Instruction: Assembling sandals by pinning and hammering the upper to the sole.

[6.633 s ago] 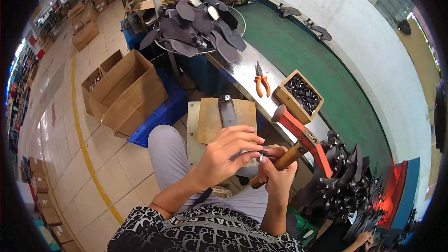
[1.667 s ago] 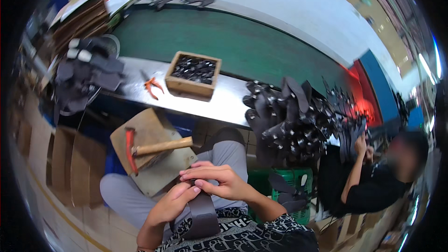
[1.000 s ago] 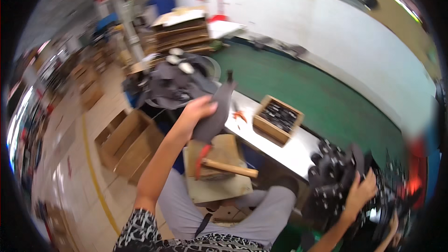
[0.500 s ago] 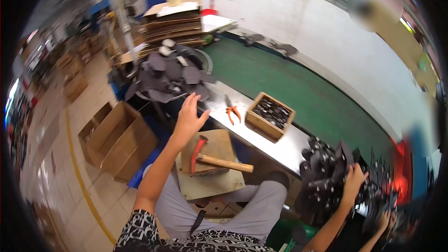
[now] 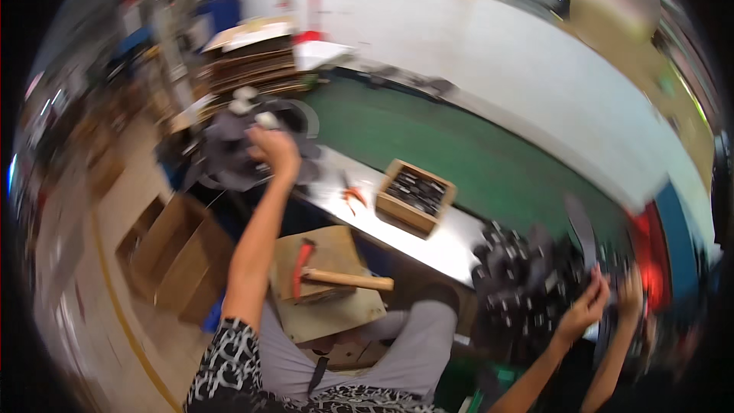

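Observation:
My left hand [image 5: 274, 151] is over a heap of dark grey flat pieces [image 5: 222, 145] at the far left. Its fingers look bent and closed, though blurred, and what they hold is hidden. To the right, my right hand [image 5: 585, 312] is raised with its fingertips pinched on the lower end of a long grey sole-shaped piece [image 5: 581, 226]. Below that piece lies a dark pile of parts with small shiny bits [image 5: 527, 283]. In front of me, a hammer [image 5: 348, 280] with a red head and wooden handle rests on a worn block [image 5: 329, 245].
A wooden box [image 5: 413, 197] of small dark parts and orange-handled pliers [image 5: 353, 197] sit on the metal ledge beside a green belt [image 5: 428, 130]. Cardboard boxes [image 5: 180, 252] stand on the floor at left. Another person's hand [image 5: 631, 292] is right beside my right hand.
My left hand has moved left and away onto the grey heap, its fingers closing. My right hand has left the dark pile and now has the grey piece. The other person's hand has risen.

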### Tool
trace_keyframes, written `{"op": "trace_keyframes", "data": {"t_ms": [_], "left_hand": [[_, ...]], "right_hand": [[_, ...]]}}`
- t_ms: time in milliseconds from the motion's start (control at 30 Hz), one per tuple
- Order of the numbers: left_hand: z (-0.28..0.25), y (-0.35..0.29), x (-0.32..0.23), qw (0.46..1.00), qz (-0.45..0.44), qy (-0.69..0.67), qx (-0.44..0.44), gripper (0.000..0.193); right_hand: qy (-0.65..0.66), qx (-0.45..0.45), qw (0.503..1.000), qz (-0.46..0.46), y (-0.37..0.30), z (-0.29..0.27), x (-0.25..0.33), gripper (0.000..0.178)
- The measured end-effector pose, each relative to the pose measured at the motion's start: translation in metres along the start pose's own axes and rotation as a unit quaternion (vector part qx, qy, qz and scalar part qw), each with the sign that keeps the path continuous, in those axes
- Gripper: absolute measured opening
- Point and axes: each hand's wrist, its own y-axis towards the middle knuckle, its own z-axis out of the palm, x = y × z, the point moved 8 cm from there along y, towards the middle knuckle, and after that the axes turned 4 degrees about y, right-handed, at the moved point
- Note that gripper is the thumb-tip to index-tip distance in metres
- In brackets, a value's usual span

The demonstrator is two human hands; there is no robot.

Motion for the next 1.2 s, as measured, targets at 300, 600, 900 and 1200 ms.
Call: {"op": "trace_keyframes", "data": {"t_ms": [300,600,900,1200], "left_hand": [[-0.073,0.031,-0.215,0.927,0.315,0.178,0.103,0.041],[-0.198,-0.349,-0.49,0.55,-0.051,-0.333,0.764,0.041],[-0.215,-0.693,-0.489,0.334,0.029,-0.174,0.926,0.049],[-0.257,-0.317,-0.385,0.789,0.308,-0.147,0.51,0.086]], "right_hand": [[-0.201,-0.092,0.968,-0.118,-0.035,-0.17,0.087,0.013],[-0.249,-0.231,0.94,-0.024,-0.097,-0.315,0.14,0.019],[-0.221,-0.108,0.969,0.017,-0.134,-0.246,0.117,0.016],[0.376,0.423,0.771,0.293,-0.24,0.05,0.168,0.031]]}}
